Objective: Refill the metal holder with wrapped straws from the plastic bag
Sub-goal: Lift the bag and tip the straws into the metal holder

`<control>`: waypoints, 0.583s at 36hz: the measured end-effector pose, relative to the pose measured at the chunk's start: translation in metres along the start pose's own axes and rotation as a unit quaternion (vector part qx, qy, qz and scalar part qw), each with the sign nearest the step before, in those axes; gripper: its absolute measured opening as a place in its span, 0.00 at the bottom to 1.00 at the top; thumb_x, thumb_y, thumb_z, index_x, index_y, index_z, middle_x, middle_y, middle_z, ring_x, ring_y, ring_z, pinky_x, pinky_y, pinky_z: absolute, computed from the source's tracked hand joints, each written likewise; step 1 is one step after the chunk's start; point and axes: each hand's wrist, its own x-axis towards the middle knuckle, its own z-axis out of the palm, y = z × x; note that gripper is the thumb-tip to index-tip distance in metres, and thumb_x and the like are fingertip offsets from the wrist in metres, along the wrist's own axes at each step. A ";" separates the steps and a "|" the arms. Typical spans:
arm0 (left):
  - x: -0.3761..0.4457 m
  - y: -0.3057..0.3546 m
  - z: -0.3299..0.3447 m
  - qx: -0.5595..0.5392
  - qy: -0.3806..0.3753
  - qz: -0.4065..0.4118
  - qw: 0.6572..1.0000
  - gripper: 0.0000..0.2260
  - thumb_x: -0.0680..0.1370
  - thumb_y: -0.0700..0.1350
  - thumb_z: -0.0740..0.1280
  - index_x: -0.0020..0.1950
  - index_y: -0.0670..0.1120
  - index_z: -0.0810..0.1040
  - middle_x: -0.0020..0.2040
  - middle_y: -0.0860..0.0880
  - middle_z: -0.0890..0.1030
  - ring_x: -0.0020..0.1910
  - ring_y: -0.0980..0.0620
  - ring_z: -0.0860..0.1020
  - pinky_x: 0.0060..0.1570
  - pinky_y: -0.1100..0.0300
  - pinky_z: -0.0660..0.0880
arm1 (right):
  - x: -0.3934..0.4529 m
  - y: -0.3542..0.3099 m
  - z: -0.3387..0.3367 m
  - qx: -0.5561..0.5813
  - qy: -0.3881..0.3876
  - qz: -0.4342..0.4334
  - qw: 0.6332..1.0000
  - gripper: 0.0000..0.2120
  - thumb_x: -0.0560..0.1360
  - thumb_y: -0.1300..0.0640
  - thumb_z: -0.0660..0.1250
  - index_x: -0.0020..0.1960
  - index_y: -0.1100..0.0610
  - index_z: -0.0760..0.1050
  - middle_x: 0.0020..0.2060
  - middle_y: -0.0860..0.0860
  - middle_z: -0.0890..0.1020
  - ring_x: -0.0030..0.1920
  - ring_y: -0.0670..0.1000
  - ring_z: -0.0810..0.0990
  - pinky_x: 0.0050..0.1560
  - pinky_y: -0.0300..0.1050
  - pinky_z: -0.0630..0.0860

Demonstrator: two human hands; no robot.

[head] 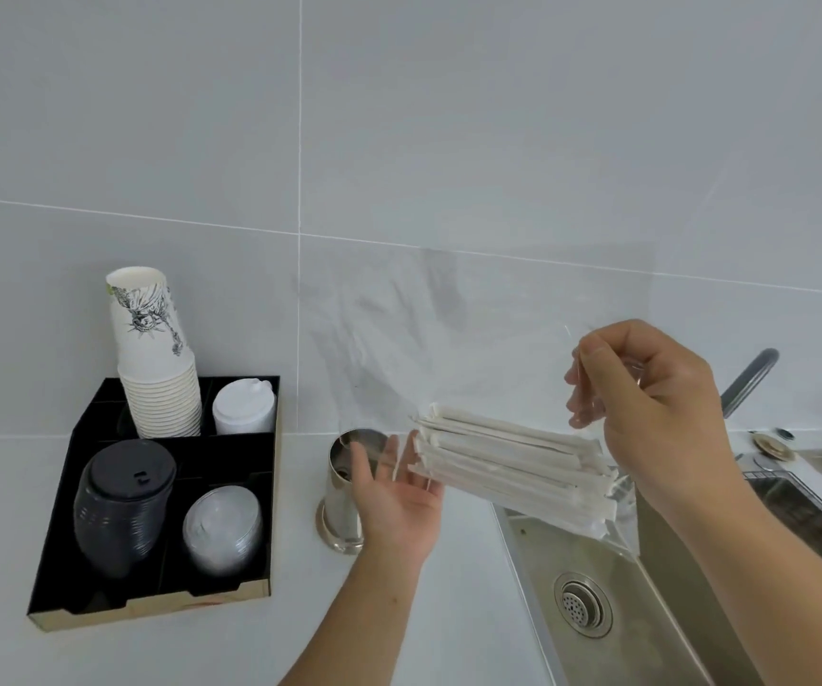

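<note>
A clear plastic bag [448, 349] hangs in the air over the counter, tilted, with a bundle of white wrapped straws [513, 462] lying inside it. My right hand [646, 403] pinches the bag's edge at the upper right. My left hand [394, 492] is open, palm up, fingers spread just under the left ends of the straws, inside or at the bag's mouth. The shiny metal holder [342, 487] stands upright on the white counter, right behind and left of my left hand, partly hidden by it.
A black organiser tray [151, 596] at left holds a paper cup stack [156, 358], white lids [243, 406], black lids [124, 502] and clear lids [223, 527]. A steel sink [646, 601] with a drain and a faucet [748, 381] lies at right. A tiled wall stands behind.
</note>
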 end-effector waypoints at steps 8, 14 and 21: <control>-0.005 -0.031 0.009 0.065 -0.028 -0.046 0.996 0.26 0.74 0.63 0.66 0.64 0.46 0.74 0.63 0.43 0.78 0.61 0.43 0.78 0.55 0.49 0.77 | -0.006 0.010 -0.004 -0.046 0.005 -0.007 0.999 0.10 0.77 0.59 0.65 0.38 0.51 0.78 0.25 0.47 0.77 0.23 0.46 0.73 0.24 0.36 0.71; 0.000 -0.037 0.001 0.084 -0.017 -0.048 0.995 0.27 0.74 0.66 0.64 0.59 0.45 0.81 0.58 0.44 0.81 0.59 0.44 0.80 0.61 0.50 0.74 | -0.005 0.022 -0.001 -0.079 -0.002 -0.006 0.997 0.10 0.77 0.56 0.66 0.38 0.48 0.77 0.23 0.47 0.74 0.24 0.47 0.68 0.23 0.35 0.67; 0.005 -0.038 -0.004 0.075 -0.014 -0.036 0.996 0.29 0.74 0.68 0.61 0.54 0.46 0.86 0.57 0.44 0.85 0.57 0.44 0.82 0.55 0.50 0.78 | 0.002 0.024 0.009 -0.104 -0.022 -0.022 0.994 0.10 0.78 0.55 0.66 0.38 0.49 0.78 0.26 0.57 0.72 0.21 0.44 0.63 0.22 0.31 0.61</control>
